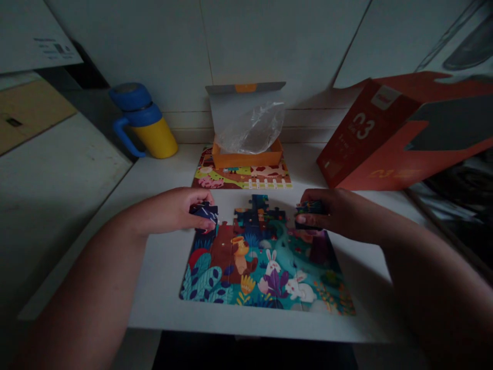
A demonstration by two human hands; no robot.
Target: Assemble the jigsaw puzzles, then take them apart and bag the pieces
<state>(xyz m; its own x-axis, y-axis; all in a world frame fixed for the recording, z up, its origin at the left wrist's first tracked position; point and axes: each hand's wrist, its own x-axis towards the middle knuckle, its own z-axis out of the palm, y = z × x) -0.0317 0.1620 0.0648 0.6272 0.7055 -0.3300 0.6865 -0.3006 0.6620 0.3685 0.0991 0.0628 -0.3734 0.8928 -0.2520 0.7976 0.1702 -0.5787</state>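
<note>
A partly joined jigsaw puzzle (265, 267) lies flat on the white table, showing white rabbits, a brown animal and plants; its far edge is uneven. At its far left corner my left hand (188, 209) pinches a dark blue puzzle piece (206, 211) with white streaks. Over the far right corner, my right hand (327, 211) grips dark puzzle pieces (308, 208), perhaps a small stack; how many I cannot tell. Both hands are closed, thumbs toward me. Whether the held pieces touch the joined part is not clear.
Behind the puzzle, an open orange box (246, 156) with a clear plastic bag (254, 131) stands on a farm picture sheet (223, 178). A yellow and blue jug (150, 128) is at the back left. A large red-orange box (370, 133) leans at the right.
</note>
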